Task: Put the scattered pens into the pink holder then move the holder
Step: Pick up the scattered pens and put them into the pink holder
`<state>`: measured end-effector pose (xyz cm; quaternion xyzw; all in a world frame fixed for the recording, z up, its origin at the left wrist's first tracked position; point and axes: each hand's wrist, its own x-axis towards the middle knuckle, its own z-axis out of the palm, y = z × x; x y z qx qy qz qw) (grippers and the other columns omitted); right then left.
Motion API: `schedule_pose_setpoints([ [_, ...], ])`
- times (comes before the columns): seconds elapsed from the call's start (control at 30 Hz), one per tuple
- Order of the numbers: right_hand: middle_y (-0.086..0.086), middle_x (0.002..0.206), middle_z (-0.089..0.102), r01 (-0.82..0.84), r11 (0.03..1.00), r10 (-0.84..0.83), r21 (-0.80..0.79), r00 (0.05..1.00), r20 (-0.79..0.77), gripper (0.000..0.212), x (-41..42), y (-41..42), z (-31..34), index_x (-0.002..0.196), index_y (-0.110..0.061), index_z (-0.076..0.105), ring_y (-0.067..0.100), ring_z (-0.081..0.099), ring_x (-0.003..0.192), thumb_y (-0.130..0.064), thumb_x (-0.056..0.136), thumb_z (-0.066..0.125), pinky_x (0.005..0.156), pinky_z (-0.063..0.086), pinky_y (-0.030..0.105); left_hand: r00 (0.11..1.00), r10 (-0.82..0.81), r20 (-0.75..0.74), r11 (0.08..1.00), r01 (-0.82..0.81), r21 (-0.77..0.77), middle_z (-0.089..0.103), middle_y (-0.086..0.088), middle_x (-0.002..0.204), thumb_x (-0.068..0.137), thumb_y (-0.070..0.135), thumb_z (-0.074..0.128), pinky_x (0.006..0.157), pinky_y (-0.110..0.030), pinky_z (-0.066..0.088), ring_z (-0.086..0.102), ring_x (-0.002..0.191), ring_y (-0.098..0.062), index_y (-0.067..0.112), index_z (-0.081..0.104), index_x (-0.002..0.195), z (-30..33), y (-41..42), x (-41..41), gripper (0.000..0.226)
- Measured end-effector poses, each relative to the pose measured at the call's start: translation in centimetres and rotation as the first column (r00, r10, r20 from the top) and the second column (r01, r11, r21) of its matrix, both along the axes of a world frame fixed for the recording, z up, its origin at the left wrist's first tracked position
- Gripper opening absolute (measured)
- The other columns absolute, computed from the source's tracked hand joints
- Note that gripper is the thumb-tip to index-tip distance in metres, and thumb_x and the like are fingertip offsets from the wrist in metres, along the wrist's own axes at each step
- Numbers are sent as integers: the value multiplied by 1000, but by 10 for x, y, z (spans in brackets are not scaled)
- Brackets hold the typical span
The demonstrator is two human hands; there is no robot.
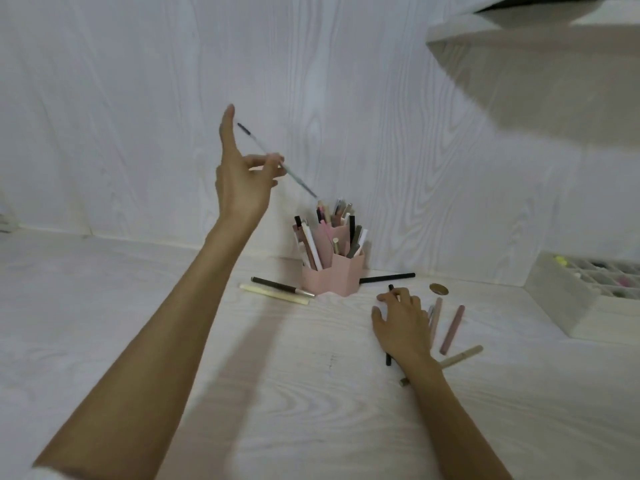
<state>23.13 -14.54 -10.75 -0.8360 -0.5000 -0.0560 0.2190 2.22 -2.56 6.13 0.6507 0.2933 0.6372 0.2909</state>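
Observation:
The pink holder (pixel 337 275) stands against the back wall, packed with several pens. Up and to its left, my left hand (pixel 240 178) pinches a thin pale pen (pixel 277 160) with a dark end; the pen slants down toward the holder's top. My right hand (pixel 403 323) lies on the table right of the holder, fingers curled over a black pen (pixel 388 358) that runs under the palm. Loose pens rest on the table: a dark one (pixel 280 286) and a cream one (pixel 273 294) left of the holder, a black one (pixel 388 278) behind it, a mauve one (pixel 452 329) and a beige one (pixel 462 356) at the right.
A small brown round thing (pixel 438 289) lies right of the holder. A white divided organiser box (pixel 568 306) sits at the far right. A white shelf (pixel 519 32) hangs overhead at the upper right. The white wood-grain wall stands close behind the holder.

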Motion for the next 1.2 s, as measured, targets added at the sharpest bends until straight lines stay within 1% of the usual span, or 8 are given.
schedule_pose_setpoints([
  [0.1,0,133,44,-15,1000,15,20,1000,-10,36,2,-2,0,128,-20,51,20,41,121,-32,96,42,99,36,33,963,98,-252,994,-85,63,73,-3,94,91,19,60,87,-30,50,71,85,-17,24,19,145,17,10,38,68],
  [0.27,-1,132,45,-29,999,30,39,999,-32,36,5,-3,-1,128,-21,52,19,40,121,-32,95,42,100,36,32,817,279,-505,955,-179,238,72,-7,93,93,15,56,70,-35,51,68,80,-26,23,19,146,2,23,74,65],
  [0.4,-1,132,46,-37,997,41,73,997,-59,35,5,-1,-1,126,-20,54,18,40,121,-31,94,44,99,37,32,774,287,-564,948,-145,284,73,-7,93,92,14,55,69,-36,50,68,81,-28,24,25,144,-21,29,84,60],
  [0.6,-1,130,47,-27,996,32,89,998,-59,34,6,-1,-2,125,-20,54,18,41,120,-31,94,45,100,36,32,698,260,-667,962,-130,240,57,0,133,96,31,50,96,-34,37,42,130,-21,14,72,101,-56,37,93,29],
  [0.8,-2,129,48,-20,994,26,105,998,-62,33,8,0,-4,123,-20,56,18,41,119,-31,93,46,99,36,32,676,192,-711,971,-24,240,43,-3,147,101,31,37,113,-36,19,25,141,-24,16,60,126,-59,40,86,37],
  [1.0,-1,130,49,-19,995,25,99,998,-61,32,10,0,-3,122,-20,57,18,43,118,-29,93,48,98,37,32,796,125,-592,980,-5,201,60,13,121,93,33,55,93,-29,38,46,116,-12,32,63,115,-61,25,33,24],
  [1.1,1,130,50,-12,993,21,121,997,-72,32,8,-1,-1,124,-19,55,19,46,117,-24,93,49,97,37,32,755,63,-652,997,-16,78,62,23,103,89,37,60,75,-20,39,50,97,-4,42,66,98,-97,8,-12,11],
  [1.2,5,133,50,16,987,2,163,994,-109,36,7,-2,2,129,-14,52,21,49,117,-15,93,49,95,43,33,682,-31,-731,998,-21,-62,67,13,106,88,33,62,85,-31,44,56,104,-12,34,69,101,-144,-6,-41,15],
])
